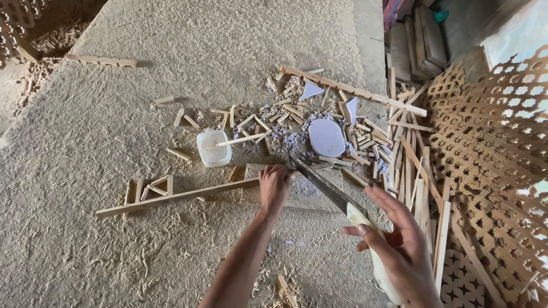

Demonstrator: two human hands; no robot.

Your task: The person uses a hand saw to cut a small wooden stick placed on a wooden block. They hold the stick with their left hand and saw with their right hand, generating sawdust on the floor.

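Right hand: nearest to us, low at the right, our right hand (399,251) is wrapped round the pale handle of a long knife (325,185), thumb and fingers clamped on it.
Knife axis: the dark blade runs up and to the left from that hand, a slanting line whose tip ends just beside our other hand's fingers.
Left hand: further out, our left hand (274,185) is pressed down, fingers curled together on the near end of a long wooden strip (177,198); we cannot tell whether a smaller piece sits under the fingertips.
Strip axis: the strip lies nearly level across the floor (142,114), stretching left from the left hand, so strip and blade meet at an angle just by that hand.
Nearer hand: the left hand is on the strip; the right is well back from it, and only the blade reaches it.
Beside the strip: a few short offcuts (151,188) lie touching its far left part.
Beyond: a white plastic tub (214,148) with a stick resting in it, then a pale oval piece (326,137) among scattered wood chips.
Far right: stacked lattice panels (491,142) beside loose slats.
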